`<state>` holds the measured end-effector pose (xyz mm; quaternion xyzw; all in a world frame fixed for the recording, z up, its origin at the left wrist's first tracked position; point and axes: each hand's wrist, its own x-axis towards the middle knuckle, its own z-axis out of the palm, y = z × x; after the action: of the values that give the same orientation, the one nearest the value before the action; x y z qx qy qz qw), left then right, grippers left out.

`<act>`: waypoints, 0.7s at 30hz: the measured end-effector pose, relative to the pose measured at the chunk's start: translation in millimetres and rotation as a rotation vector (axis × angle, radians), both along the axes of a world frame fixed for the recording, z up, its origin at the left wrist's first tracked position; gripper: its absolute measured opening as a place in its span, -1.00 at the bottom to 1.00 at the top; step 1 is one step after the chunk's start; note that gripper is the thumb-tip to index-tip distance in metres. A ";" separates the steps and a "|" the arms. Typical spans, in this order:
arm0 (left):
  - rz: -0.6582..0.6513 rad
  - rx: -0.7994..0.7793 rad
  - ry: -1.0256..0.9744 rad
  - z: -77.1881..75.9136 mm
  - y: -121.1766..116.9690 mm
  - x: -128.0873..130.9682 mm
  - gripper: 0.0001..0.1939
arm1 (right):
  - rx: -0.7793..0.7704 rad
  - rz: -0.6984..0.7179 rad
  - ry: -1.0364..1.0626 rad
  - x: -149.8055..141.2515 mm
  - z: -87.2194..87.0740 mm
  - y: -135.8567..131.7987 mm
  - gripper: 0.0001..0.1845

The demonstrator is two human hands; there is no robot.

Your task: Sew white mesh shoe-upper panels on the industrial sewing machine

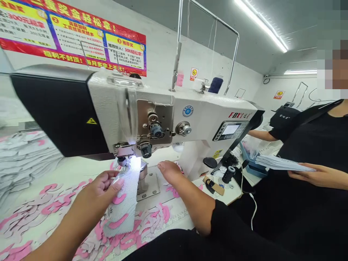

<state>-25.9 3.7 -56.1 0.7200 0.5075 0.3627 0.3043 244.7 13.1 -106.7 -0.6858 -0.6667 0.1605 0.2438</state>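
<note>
My left hand [104, 188] pinches a white mesh fabric piece [126, 208] between thumb and fingers. Curved pink patches lie on this piece, and its upper end sits in the bright light under the head of a white sewing machine [203, 112]. Behind the metal post [143, 177], to the right of the needle area, is my right hand [170, 171]. Its thumb side faces me and points left, but most of its fingers are hidden, so their grip cannot be made out. The needle tip is lost in the glare.
Loose pink and white curved pieces [152, 219] cover the table front and left. Stacked white pieces [16, 159] stand far left. Black thread spool [228, 174] and brown strip [214, 185] lie right. A co-worker's hand [318, 175] at right holds flat white pieces [282, 163].
</note>
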 end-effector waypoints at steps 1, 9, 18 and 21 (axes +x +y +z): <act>0.064 0.037 0.091 3.1 -5.0 0.4 -0.58 | 0.057 0.021 0.066 -2.6 5.7 -9.0 -0.72; -0.148 0.272 0.078 21.2 -47.9 13.6 -0.68 | 0.209 0.411 0.649 -46.5 47.6 -75.0 -0.87; -0.151 0.031 -0.144 22.9 -55.1 14.8 -0.79 | 0.019 0.461 1.006 -65.9 49.1 -74.3 -0.75; -0.169 0.049 -0.211 15.9 -48.0 12.1 -0.78 | 0.044 0.433 0.989 -66.7 50.1 -68.3 -0.77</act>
<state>-13.8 -44.4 -40.2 0.7252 0.4012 0.4218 0.3678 178.0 -55.2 -56.6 -0.3701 -0.6018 0.4968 0.5041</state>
